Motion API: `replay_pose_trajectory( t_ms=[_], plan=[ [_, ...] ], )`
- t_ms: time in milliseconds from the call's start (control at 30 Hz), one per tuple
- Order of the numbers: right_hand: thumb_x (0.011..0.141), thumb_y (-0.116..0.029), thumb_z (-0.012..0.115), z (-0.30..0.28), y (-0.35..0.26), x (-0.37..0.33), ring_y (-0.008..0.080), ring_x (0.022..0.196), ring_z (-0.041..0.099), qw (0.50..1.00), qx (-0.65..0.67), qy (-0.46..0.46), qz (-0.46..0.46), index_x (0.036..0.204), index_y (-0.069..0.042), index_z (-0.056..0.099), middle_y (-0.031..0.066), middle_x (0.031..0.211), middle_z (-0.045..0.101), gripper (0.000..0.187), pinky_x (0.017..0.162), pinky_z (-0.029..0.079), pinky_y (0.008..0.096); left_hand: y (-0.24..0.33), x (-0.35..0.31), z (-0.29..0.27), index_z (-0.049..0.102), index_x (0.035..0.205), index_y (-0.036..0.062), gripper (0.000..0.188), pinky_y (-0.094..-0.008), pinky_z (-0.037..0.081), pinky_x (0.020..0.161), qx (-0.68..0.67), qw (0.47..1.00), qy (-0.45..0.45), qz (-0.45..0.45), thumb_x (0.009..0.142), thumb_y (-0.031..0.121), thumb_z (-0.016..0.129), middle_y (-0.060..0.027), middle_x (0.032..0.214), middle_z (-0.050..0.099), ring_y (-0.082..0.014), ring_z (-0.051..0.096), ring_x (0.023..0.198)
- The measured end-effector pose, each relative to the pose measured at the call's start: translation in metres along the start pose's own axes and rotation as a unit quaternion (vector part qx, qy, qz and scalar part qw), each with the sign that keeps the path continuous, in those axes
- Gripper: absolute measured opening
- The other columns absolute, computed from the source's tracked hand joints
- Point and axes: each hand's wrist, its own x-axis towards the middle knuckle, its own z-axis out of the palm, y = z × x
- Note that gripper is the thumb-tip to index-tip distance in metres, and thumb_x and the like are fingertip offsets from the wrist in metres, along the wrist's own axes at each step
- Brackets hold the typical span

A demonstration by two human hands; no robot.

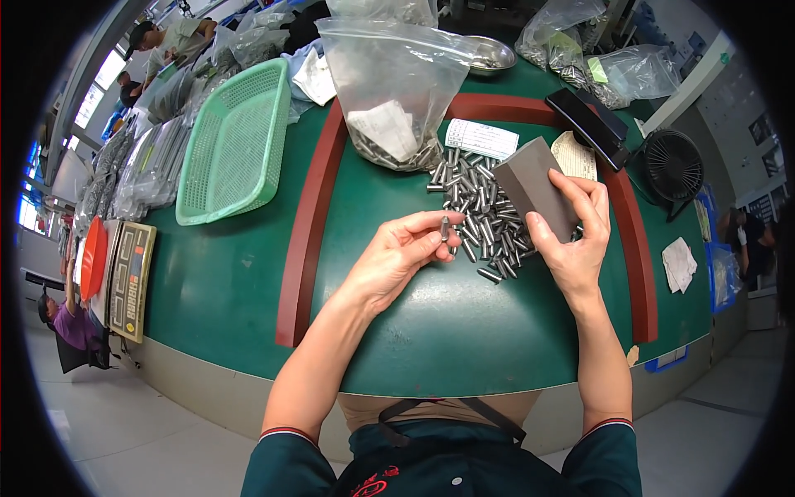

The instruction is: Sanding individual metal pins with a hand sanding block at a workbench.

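Between the thumb and fingers of my left hand (pixel 401 250) stands a small dark metal pin (pixel 445 228), held upright. My right hand (pixel 577 228) grips a flat grey block (pixel 534 178) from its right side, thumb on the near face. The block is tilted over the right part of a heap of loose metal pins (pixel 476 199) and hides some of them. My left hand is just left of that heap. One pin (pixel 489 275) lies at the heap's near edge. Behind the heap is a white printed slip (pixel 482 138).
A red-brown raised frame (pixel 308 240) borders the green table (pixel 397 348). Left stand a green basket (pixel 272 153) and a scale (pixel 131 282). A plastic bag of parts (pixel 389 91) sits behind; a phone (pixel 586 124), black fan (pixel 672 166) and crumpled cloth (pixel 679 265) are at right.
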Motion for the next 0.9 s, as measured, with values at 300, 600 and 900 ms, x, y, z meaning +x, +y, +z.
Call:
replay_pose_trajectory(
  t_ms=[300,600,900],
  plan=[
    [0.064,-0.021,0.08,-0.001,0.0015,0.0005,0.0231,0.093,0.054,1.0,-0.002,0.01,-0.001,0.111,-0.004,0.069,0.0091,0.1,0.055,0.052,0.083,0.045,0.0358,-0.0038,0.004,0.0015,0.064,0.112,-0.0034,0.025,-0.024,0.053,0.081,0.071,0.993,0.085,0.049,0.088,-0.001,0.068,-0.0076,0.095,0.069,-0.0107,0.064,0.087],
    [0.063,-0.022,0.081,-0.0009,0.0018,0.0008,0.0236,0.093,0.054,1.0,-0.007,0.007,-0.004,0.111,-0.005,0.07,0.0089,0.099,0.056,0.052,0.084,0.043,0.0362,-0.0011,0.0018,0.0076,0.066,0.106,-0.0031,0.025,-0.021,0.052,0.077,0.115,0.983,0.118,0.08,0.082,-0.007,0.071,-0.0042,0.093,0.067,-0.0068,0.061,0.082],
    [0.063,-0.021,0.082,-0.0007,0.0012,0.0003,0.0234,0.093,0.054,1.0,-0.008,0.003,-0.001,0.11,-0.005,0.07,0.0087,0.1,0.056,0.052,0.084,0.043,0.0357,-0.0025,0.0029,0.0096,0.065,0.105,-0.0032,0.029,-0.0204,0.052,0.076,0.167,0.97,0.127,0.126,0.078,-0.012,0.072,-0.0035,0.095,0.065,-0.0057,0.058,0.08]
  ],
)
